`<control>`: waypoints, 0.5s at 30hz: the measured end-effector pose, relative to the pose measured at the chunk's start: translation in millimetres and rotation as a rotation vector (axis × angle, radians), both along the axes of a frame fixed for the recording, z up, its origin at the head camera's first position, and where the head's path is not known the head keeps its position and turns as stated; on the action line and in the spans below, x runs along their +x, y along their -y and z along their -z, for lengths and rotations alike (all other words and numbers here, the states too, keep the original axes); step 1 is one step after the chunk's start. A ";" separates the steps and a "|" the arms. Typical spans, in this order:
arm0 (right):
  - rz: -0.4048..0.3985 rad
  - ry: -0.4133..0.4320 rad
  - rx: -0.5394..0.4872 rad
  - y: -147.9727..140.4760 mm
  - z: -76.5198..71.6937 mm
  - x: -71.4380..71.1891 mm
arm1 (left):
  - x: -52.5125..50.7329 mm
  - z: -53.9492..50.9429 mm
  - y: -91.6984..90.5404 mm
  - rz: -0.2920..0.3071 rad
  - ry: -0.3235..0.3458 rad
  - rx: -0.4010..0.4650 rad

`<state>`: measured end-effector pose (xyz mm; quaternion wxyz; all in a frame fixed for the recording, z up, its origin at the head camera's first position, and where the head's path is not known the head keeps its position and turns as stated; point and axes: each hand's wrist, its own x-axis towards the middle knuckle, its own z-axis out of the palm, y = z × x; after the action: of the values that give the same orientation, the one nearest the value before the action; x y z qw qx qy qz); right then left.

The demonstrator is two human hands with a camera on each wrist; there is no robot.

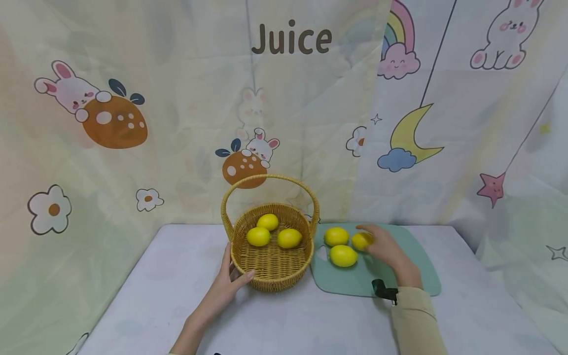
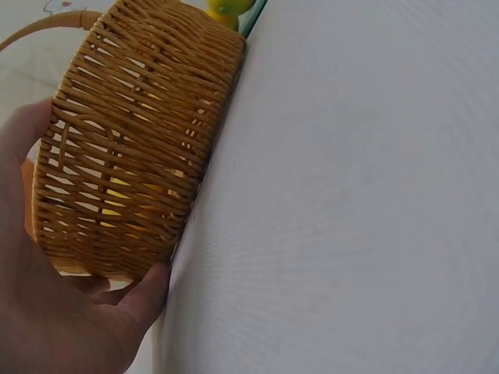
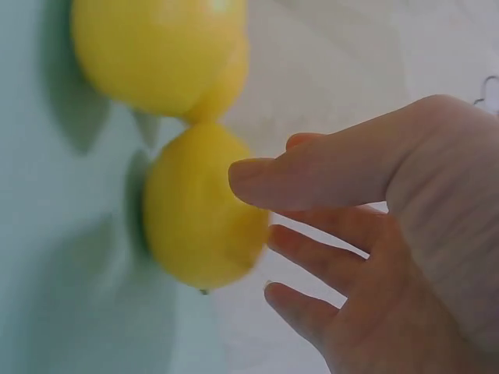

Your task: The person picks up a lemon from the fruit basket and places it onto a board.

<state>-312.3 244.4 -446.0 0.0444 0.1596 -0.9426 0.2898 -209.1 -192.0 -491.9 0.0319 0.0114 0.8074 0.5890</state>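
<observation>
A round wicker basket [image 1: 275, 264] with a tall hoop handle holds three yellow lemons, one of them the rear lemon [image 1: 267, 222]. My left hand [image 1: 225, 288] grips its left side, thumb towards the front rim; the left wrist view shows fingers spread around the woven wall [image 2: 132, 156]. Three more lemons lie on a green mat right of the basket: a back lemon [image 1: 336, 236], a front lemon [image 1: 343, 256] and a right lemon [image 1: 361, 241]. At the right lemon is my right hand [image 1: 390, 249], its fingers loosely bent and spread beside the fruit [image 3: 203, 206], not closed around it.
The green mat [image 1: 417, 271] lies on a white-covered table [image 1: 310, 325], its left edge by the basket. A printed cloth backdrop [image 1: 186, 123] hangs behind the table. A small black device [image 1: 384, 290] sits at the right wrist, by the beige sleeve [image 1: 417, 320].
</observation>
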 end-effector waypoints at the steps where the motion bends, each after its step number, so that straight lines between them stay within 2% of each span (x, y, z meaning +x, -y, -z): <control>1: 0.004 0.001 -0.004 0.5 -2.9 1.2 | 0.1 0.2 0.2 0.001 -0.002 0.001; 9: -0.010 -0.005 -0.001 18.4 -34.1 18.5 | 0.0 2.5 1.0 0.000 -0.008 0.003; 15: -0.090 0.037 0.009 46.7 -58.6 37.2 | 0.1 1.2 0.7 0.001 -0.003 0.007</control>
<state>-275.1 197.7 -387.4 0.0133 0.1969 -0.9364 0.2901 -209.0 -192.7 -493.1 0.0308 0.0127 0.8055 0.5917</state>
